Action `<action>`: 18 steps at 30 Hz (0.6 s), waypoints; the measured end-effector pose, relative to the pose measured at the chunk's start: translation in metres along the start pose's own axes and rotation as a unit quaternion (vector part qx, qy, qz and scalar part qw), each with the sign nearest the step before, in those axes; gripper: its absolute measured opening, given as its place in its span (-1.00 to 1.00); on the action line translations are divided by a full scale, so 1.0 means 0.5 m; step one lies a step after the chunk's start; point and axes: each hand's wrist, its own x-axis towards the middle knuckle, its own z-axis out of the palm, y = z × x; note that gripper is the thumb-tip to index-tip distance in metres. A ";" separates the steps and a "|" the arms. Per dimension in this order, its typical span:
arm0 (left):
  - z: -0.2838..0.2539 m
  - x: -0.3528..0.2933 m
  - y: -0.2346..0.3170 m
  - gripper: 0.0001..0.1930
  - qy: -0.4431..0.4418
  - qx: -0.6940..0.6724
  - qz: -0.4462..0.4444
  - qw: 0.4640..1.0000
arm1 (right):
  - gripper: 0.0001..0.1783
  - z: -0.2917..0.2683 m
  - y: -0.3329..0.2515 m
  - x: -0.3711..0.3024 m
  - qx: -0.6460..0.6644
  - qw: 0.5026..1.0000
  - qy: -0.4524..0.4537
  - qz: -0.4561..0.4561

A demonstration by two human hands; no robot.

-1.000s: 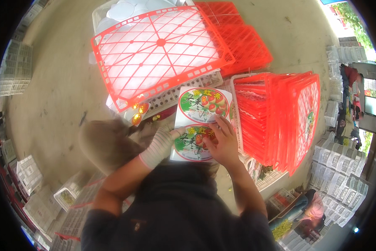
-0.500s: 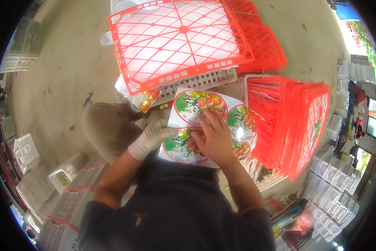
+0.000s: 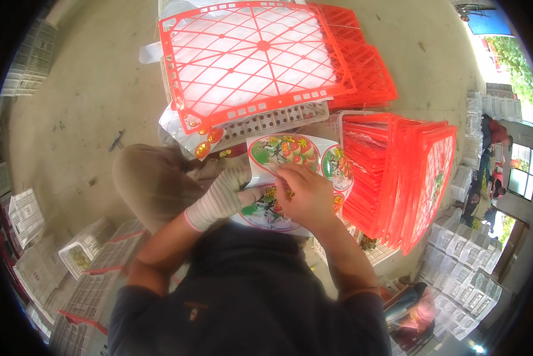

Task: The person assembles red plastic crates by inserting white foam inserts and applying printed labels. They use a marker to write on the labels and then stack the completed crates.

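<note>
Pinching and pressing, the gloved left hand (image 3: 219, 199) and bare right hand (image 3: 305, 196) are clamped on a round printed label sheet (image 3: 281, 178) over the lap, below the red mesh panel (image 3: 254, 59); peeling seems underway, calling for a careful edge lift.

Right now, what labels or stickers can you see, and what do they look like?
Sticker sheet: under both hands, white, with round green-rimmed fruit pictures.
Gold seals: small round shiny stickers, below the red grid lid's near corner.
Crate label: oval, green, on the stacked red crates at right.
</note>
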 end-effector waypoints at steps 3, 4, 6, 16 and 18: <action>0.006 -0.008 -0.002 -0.56 0.000 0.014 -0.014 1.000 | -0.82 -0.001 -0.006 -0.004 -0.041 0.999 0.007 -0.013; 0.008 -0.010 -0.007 -0.57 -0.002 0.027 -0.022 0.999 | -0.83 -0.002 -0.009 -0.005 -0.054 0.998 0.008 -0.019; 0.010 -0.006 -0.012 -0.58 0.000 0.069 0.034 0.997 | -0.81 -0.006 -0.012 -0.006 -0.066 0.997 0.013 -0.033; 0.023 -0.001 -0.023 -0.60 0.017 0.161 0.143 0.976 | -0.77 -0.027 -0.037 -0.021 -0.147 0.989 0.012 -0.014; 0.024 -0.006 -0.026 -0.60 0.009 0.139 0.129 0.982 | -0.79 -0.026 -0.023 -0.029 -0.130 0.991 0.015 -0.004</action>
